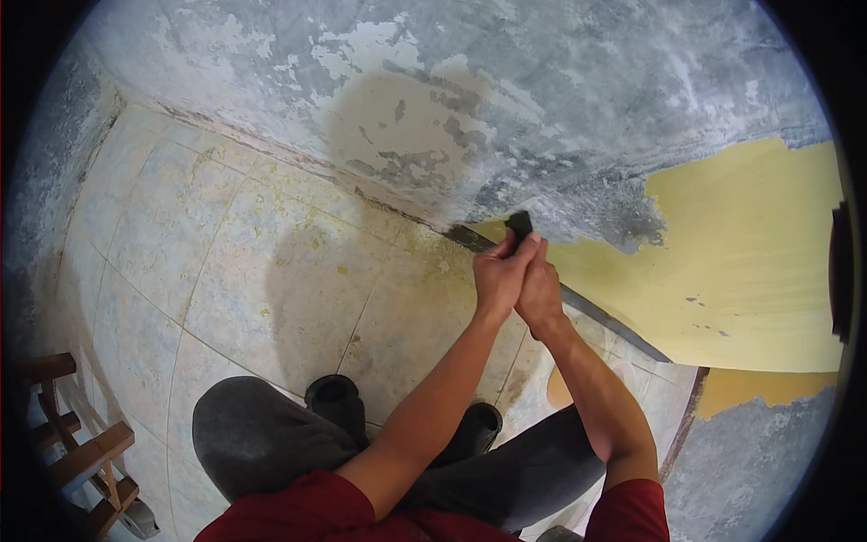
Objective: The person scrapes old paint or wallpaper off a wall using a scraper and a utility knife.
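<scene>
My left hand and my right hand are closed together round one tool, a paint scraper by its look. Its dark, blocky head sticks out past my fingers against the foot of the wall; most of the handle is hidden in my grip. Beside the scraper, yellow paint covers the lower wall to the right, with a ragged edge. Above and to the left the wall is bare, patchy grey and white. A thin yellow strip remains just left of the scraper head.
A dark skirting strip runs along the wall's foot. Yellow flakes litter the pale floor tiles. My dark shoes are close below my arms. A wooden slatted frame stands at lower left. A dark object is at the right rim.
</scene>
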Demonstrator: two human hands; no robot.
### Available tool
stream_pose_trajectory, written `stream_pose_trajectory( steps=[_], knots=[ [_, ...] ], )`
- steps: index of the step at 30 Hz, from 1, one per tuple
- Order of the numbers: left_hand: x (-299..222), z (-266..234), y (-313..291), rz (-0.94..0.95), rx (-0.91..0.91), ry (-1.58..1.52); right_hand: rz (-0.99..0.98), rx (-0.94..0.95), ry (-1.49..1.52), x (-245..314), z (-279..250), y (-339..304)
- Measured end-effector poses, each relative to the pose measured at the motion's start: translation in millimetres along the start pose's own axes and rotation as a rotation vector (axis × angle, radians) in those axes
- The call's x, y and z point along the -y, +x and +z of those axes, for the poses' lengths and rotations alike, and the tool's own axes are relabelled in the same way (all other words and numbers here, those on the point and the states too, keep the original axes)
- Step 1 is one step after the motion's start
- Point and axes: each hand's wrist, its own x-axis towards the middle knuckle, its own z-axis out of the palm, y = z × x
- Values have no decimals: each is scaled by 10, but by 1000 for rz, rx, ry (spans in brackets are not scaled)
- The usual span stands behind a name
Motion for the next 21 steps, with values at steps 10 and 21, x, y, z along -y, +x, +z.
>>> stream_pose_trajectory(
  steps=[10, 21],
  knots=[
    [-75, -65, 119, -17, -1, -54, 83, 147, -40, 102, -4, 187],
    [-45, 98, -8, 23, 21, 16, 57, 38, 7, -34, -83, 33]
  ],
)
